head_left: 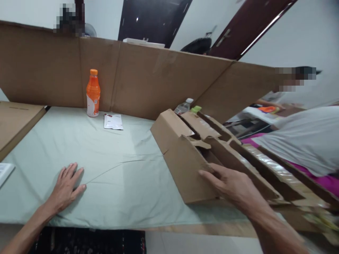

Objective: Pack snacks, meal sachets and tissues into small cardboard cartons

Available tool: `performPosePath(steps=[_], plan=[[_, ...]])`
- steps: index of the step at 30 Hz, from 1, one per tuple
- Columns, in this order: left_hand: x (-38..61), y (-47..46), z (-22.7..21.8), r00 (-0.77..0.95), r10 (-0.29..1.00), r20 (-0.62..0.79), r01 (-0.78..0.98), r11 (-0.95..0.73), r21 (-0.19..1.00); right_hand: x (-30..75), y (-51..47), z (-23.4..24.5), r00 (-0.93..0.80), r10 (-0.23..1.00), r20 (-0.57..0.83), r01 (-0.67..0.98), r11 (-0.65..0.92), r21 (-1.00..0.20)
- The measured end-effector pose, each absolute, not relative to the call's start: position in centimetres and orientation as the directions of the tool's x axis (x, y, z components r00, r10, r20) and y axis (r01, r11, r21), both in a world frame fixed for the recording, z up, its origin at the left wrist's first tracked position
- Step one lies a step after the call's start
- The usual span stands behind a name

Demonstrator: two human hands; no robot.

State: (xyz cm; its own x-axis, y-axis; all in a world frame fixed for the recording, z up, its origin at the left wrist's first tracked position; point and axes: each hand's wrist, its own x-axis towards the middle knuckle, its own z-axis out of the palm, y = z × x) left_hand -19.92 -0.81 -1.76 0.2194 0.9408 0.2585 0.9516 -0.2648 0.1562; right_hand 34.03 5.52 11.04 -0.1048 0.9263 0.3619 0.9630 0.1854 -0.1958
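Note:
My left hand [65, 188] lies palm down on a pale green cloth [111, 204], its fingers spread and nothing in them. On the right, my right hand [234, 185] grips the upper edge of an open cardboard box [182, 169], thumb on the outer face and fingers over the rim. This box stands at the near end of several long cardboard compartments; what lies deep inside it is hidden. Farther back on the cloth are an orange drink bottle [93, 93] standing upright and a flat white packet [113, 122].
A tall cardboard partition [148, 77] closes off the back. At the left edge lie a flat cardboard box [18, 123] and a white object [5, 172]. A clear bottle [183, 106] and a green cap [196, 109] show behind the compartments. Another person [304, 134] is at the right.

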Motion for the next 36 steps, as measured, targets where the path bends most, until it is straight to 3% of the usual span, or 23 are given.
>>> performPosePath(steps=[3,5,10,13,16,18,20,25,27,32,36], plan=[[-20.1,-1.6,-0.5,0.216,0.936,0.276,0.932,-0.282,0.226,29.6,4.7,11.7,-0.205,0.945,0.255,0.926,0.272,-0.262],[-19.6,-1.6,1.9,0.23,0.921,0.316,0.893,-0.329,0.308,25.5,3.8,12.6,-0.296,0.914,0.277,0.887,0.37,-0.277],[-16.7,-1.2,8.7,0.261,0.848,0.461,0.744,-0.481,0.463,16.3,2.2,14.6,-0.632,0.708,0.316,0.674,0.703,-0.227],[-15.9,-1.2,10.2,0.234,0.799,0.554,0.621,-0.561,0.547,14.1,2.2,15.9,-0.766,0.592,0.249,0.469,0.78,-0.413],[-16.2,-1.6,10.3,0.208,0.753,0.625,0.489,-0.633,0.6,13.7,3.6,17.5,-0.792,0.586,0.17,0.357,0.671,-0.65],[-16.5,-2.0,10.5,0.224,0.724,0.652,0.465,-0.667,0.581,13.2,5.0,18.2,-0.79,0.602,0.119,0.368,0.62,-0.693],[-16.4,-2.4,11.0,0.249,0.698,0.671,0.48,-0.691,0.54,11.9,6.2,18.3,-0.808,0.585,0.065,0.426,0.658,-0.621],[-15.4,-2.8,11.8,0.266,0.645,0.716,0.512,-0.724,0.462,6.4,6.6,16.0,-0.795,0.562,-0.226,0.6,0.783,-0.164],[-15.2,-2.7,11.6,0.257,0.637,0.726,0.517,-0.726,0.454,4.8,6.2,15.0,-0.772,0.568,-0.285,0.605,0.794,-0.058],[-15.3,-2.9,11.3,0.249,0.642,0.726,0.58,-0.699,0.419,5.7,5.9,14.0,-0.797,0.553,-0.244,0.587,0.804,-0.095],[-14.8,-3.6,12.2,0.253,0.643,0.723,0.645,-0.669,0.369,8.7,5.3,13.7,-0.822,0.57,0.008,0.564,0.814,-0.139]])
